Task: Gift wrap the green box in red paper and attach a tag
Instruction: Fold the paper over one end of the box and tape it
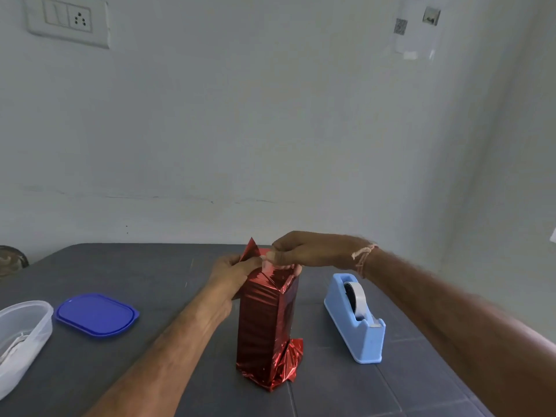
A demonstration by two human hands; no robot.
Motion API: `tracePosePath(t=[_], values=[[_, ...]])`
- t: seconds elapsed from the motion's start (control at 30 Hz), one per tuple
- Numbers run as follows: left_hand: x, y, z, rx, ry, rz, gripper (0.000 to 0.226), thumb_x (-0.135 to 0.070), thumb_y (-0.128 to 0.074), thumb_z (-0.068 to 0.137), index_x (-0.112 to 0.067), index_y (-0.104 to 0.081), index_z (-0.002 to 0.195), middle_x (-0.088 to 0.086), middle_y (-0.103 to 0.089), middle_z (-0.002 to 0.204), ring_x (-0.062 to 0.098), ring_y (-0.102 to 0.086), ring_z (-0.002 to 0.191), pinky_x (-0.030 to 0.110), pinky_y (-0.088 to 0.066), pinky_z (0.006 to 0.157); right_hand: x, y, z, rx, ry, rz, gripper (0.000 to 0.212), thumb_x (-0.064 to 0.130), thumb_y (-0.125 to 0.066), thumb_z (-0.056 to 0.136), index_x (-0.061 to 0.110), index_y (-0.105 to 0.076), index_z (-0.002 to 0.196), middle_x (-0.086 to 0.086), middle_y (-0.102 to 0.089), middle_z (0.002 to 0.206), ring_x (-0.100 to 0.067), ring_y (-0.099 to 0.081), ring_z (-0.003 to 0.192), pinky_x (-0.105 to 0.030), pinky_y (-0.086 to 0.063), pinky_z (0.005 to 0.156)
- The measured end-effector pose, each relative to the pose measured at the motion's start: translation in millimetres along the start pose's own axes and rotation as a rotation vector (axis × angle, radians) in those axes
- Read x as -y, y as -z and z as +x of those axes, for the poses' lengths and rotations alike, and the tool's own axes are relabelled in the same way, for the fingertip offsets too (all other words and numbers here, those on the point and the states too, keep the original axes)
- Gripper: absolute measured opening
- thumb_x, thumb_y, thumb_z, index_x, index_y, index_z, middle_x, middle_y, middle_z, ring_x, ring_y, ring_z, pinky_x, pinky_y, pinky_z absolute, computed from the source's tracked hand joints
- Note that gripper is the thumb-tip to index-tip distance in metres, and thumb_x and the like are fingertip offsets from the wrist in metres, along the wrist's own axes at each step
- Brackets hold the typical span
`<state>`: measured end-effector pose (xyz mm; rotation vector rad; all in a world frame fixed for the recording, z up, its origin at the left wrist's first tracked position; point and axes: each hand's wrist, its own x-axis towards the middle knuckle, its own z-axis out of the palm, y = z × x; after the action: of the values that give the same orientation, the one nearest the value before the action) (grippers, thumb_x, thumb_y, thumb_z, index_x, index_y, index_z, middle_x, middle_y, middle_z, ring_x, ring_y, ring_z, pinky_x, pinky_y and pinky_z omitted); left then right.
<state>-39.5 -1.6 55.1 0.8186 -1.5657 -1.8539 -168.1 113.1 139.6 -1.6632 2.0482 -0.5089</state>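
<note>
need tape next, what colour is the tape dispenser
Light blue, clearest in the head view: the tape dispenser stands beside the wrapped box.

You couldn't see the green box: red paper [266, 329] covered it all. Your left hand [233, 273] hid the paper's top-left folds, your right hand [296, 249] its top edge. Far left of your left hand, the clear container [22, 335] was cut off by the frame, contents unclear
</note>
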Motion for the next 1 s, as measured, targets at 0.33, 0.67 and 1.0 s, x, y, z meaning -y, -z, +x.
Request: tracePosePath(t=[0.33, 0.67, 1.0], values=[[-2, 0, -4, 0.039, -0.01, -0.046, 0.01, -0.02, -0.082, 0.084, -0.014, -0.074, 0.083, 0.001, -0.075, 0.065, 0.016, -0.07, 0.064, 0.031, -0.057, 0.067, 7, 3, 11, 0.085, -0.07, -0.088, 0.049, 0.047, -0.053, 0.104, 0.003, -0.067, 0.116, -0.018, -0.067, 0.117, -0.016, -0.062, 0.098, -0.033, -0.057, 0.085], [-1, 0, -2, 0.025, -0.016, -0.035, 0.009, -0.019, -0.081, 0.085, -0.012, -0.075, 0.085, 0.001, -0.074, 0.063, 0.011, -0.07, 0.055, 0.027, -0.056, 0.061, 15, 0, 13, 0.125, -0.112, -0.1, 0.038, 0.046, -0.053, 0.104, 0.011, -0.066, 0.11, 0.002, -0.068, 0.104, -0.013, -0.064, 0.096, -0.031, -0.055, 0.082], [-3, 2, -8, 0.047, -0.028, -0.015, 0.007, -0.018, -0.076, 0.09, -0.012, -0.075, 0.086, 0.001, -0.075, 0.065, 0.01, -0.07, 0.053, 0.022, -0.055, 0.051, 25, -3, 16, 0.158, -0.107, -0.309, 0.027, 0.048, -0.058, 0.101, 0.022, -0.063, 0.095, -0.003, -0.068, 0.11, -0.014, -0.063, 0.088, -0.031, -0.056, 0.079]])
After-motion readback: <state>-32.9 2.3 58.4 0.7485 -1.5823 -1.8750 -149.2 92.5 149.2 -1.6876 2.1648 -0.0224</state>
